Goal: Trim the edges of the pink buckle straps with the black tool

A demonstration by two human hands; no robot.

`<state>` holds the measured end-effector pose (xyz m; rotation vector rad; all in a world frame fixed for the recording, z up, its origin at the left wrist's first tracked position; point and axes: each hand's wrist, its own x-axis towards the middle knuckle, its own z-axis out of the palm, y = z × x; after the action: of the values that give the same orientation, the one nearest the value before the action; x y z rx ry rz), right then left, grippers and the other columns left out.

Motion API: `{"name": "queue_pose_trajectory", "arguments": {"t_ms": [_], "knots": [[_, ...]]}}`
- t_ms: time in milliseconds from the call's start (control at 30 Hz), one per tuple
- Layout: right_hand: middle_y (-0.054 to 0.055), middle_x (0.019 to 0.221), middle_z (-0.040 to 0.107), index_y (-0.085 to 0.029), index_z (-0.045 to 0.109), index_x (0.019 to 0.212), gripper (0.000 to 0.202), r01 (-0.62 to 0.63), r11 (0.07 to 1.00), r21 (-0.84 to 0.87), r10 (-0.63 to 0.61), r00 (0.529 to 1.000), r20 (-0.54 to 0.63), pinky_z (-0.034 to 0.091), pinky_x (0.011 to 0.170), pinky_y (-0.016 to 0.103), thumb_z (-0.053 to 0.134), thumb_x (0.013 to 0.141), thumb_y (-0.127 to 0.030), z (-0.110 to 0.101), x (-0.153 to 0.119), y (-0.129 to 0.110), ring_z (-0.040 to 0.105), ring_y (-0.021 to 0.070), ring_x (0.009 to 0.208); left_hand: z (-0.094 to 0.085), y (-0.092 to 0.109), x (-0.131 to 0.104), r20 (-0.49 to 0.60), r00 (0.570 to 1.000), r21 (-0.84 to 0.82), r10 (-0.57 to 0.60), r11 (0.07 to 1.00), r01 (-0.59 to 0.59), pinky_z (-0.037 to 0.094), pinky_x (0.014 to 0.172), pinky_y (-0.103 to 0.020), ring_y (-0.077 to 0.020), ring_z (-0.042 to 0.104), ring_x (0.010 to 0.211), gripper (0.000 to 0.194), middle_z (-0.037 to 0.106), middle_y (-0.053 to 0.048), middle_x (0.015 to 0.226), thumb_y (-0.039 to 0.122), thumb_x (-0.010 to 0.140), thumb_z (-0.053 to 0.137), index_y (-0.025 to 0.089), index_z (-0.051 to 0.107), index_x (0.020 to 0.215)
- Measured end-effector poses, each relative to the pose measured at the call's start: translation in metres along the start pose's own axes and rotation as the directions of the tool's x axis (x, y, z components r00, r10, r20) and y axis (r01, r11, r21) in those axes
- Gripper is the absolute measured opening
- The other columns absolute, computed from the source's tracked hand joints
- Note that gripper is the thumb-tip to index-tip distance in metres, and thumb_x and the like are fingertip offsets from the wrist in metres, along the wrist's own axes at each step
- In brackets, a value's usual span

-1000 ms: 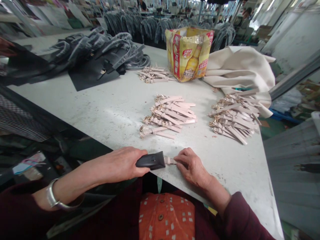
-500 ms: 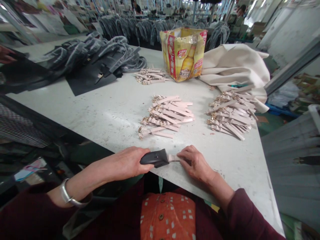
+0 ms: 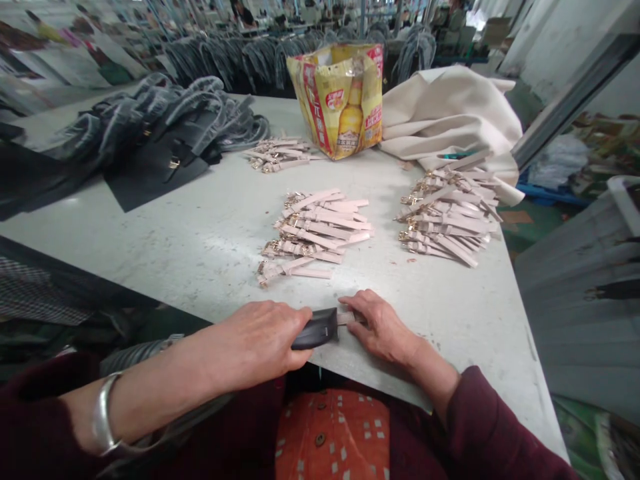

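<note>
My left hand is wrapped round a smooth black hand-sized object at the table's front edge; its exact kind does not show. A short pale pink strap meets the object's right end. My right hand pinches that strap between thumb and fingers, its forearm low over the table. Beyond both hands lies a pile of pale pink buckle straps with gold buckles, mostly facing left. How far the strap reaches into the black object is hidden.
More buckle straps lie in a right-hand pile and a small back pile. A yellow beer carton stands behind, beside cream sheet material. Black bag pieces with wrapped handles cover the left of the table.
The view has shifted, so the table things sit further left. My left hand has turned and come further over the black object, covering more of it. My right hand still pinches the strap.
</note>
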<state>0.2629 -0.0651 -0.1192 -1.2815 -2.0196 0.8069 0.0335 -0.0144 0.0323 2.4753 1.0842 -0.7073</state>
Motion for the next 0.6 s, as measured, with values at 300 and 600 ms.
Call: {"name": "queue_pose_trajectory", "arguments": {"t_ms": [300,600], "knots": [[0.012,0.118,0.070,-0.020,0.054,0.152,0.058,-0.022,0.998,0.061,0.025,0.999,-0.039,0.054,0.102,0.048,0.055,0.096,-0.007,0.002,-0.001,0.004,0.063,0.0274,0.110,-0.009,0.010,0.020,-0.008,0.999,-0.026,-0.031,0.999,0.031,0.044,0.065,-0.035,-0.0304,0.077,0.080,0.026,0.081,-0.009,0.087,0.042,0.094,0.053,0.024,0.071,0.099],[0.011,0.113,0.071,-0.021,0.054,0.152,0.059,-0.034,0.997,0.071,0.038,0.998,-0.059,0.056,0.101,0.049,0.056,0.095,-0.007,0.006,-0.002,0.006,0.065,0.0268,0.107,-0.004,-0.020,0.009,-0.048,0.995,-0.135,-0.087,0.988,0.080,0.044,0.065,-0.033,-0.0258,0.074,0.073,0.022,0.079,-0.004,0.079,0.045,0.092,0.059,0.027,0.070,0.093]]}}
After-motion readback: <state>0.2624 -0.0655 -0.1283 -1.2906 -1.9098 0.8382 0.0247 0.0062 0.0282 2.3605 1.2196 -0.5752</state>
